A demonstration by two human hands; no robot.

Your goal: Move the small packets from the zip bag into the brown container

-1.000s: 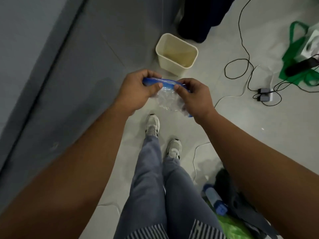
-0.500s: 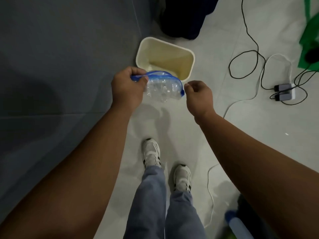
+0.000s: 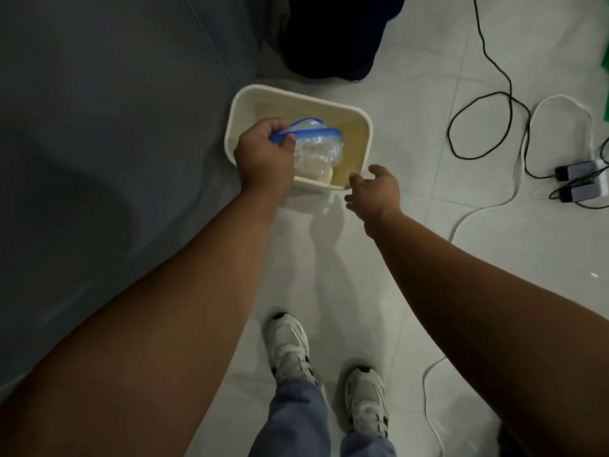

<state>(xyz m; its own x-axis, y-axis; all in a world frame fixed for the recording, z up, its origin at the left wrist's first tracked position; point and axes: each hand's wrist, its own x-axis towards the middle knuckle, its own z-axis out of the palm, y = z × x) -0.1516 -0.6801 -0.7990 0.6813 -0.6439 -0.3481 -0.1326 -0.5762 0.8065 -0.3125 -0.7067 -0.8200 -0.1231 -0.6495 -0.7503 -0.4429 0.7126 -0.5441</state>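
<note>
Now over the cream-brown plastic container [image 3: 296, 92], the clear blue-zipped bag [image 3: 318, 150] hangs pinched in the left hand [image 3: 263, 159]; right hand [image 3: 375, 189] empty, fingers spread, at its near rim. Unsupported, the bag could fall in whole.

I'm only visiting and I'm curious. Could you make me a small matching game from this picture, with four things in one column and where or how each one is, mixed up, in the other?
Things:
1. left hand
2. right hand
3. zip bag
4. black cable

States:
a. lies in loops on the floor tiles
b. open, holds nothing, by the near corner of the brown container
c. hangs over the container's opening
d. grips the blue zip strip

Pairs: 1-d, 2-b, 3-c, 4-a
</note>
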